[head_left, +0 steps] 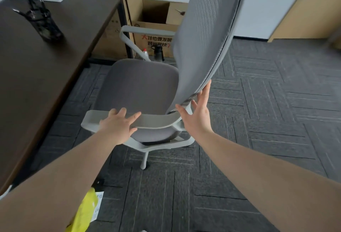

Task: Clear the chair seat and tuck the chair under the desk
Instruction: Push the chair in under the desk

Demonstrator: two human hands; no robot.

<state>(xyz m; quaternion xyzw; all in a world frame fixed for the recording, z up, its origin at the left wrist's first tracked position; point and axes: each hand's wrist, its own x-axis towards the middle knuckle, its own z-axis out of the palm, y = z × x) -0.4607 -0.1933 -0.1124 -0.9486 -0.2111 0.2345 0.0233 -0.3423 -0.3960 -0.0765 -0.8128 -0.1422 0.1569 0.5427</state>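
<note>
A grey office chair stands on the carpet to the right of a dark brown desk (36, 69). Its seat (136, 86) is bare, with nothing lying on it. The tall mesh backrest (208, 28) rises at the right. My left hand (118, 126) lies flat on the near armrest (155, 121), fingers spread. My right hand (197, 115) is open with its fingers against the lower edge of the backrest, where it meets the frame. Neither hand is closed around anything.
A black mesh pen holder (43, 23) stands on the desk. Cardboard boxes (156, 28) sit behind the chair, with a dark bottle (158, 52) and a red-capped bottle (145, 53) on the floor. A yellow bag (86, 211) lies near my feet. Open carpet (276, 111) spreads to the right.
</note>
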